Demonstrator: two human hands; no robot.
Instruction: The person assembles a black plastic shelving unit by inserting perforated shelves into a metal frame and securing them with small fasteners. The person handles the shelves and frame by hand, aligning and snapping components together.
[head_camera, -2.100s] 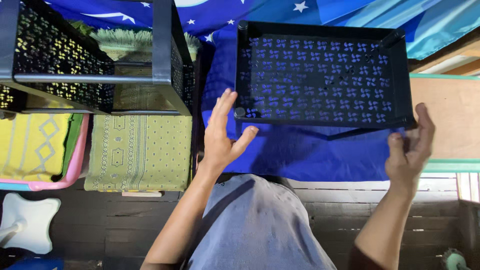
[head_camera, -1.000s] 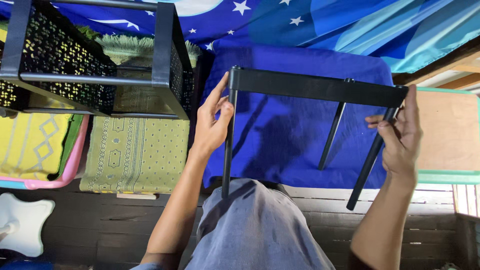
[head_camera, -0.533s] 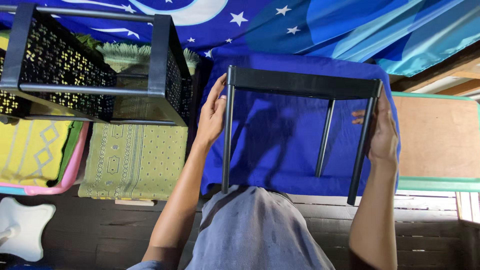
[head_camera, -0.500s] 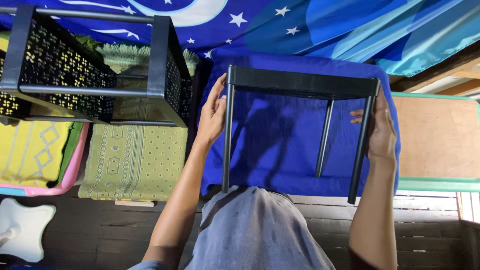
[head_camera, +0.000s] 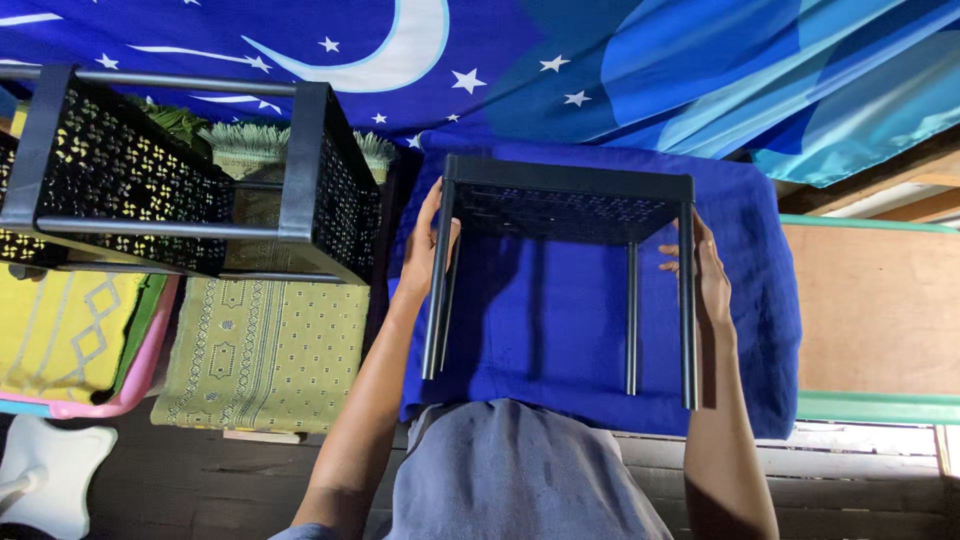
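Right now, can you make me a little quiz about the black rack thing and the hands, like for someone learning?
1. True or false: both hands grip the black rack, the left hand on one side and the right hand on the other.
2. What does the rack stand over? A) the blue cloth B) the yellow patterned mat C) the wooden board
3. Fill in: the rack's thin black ___ point toward the person.

Key: 1 true; 2 A; 3 legs.
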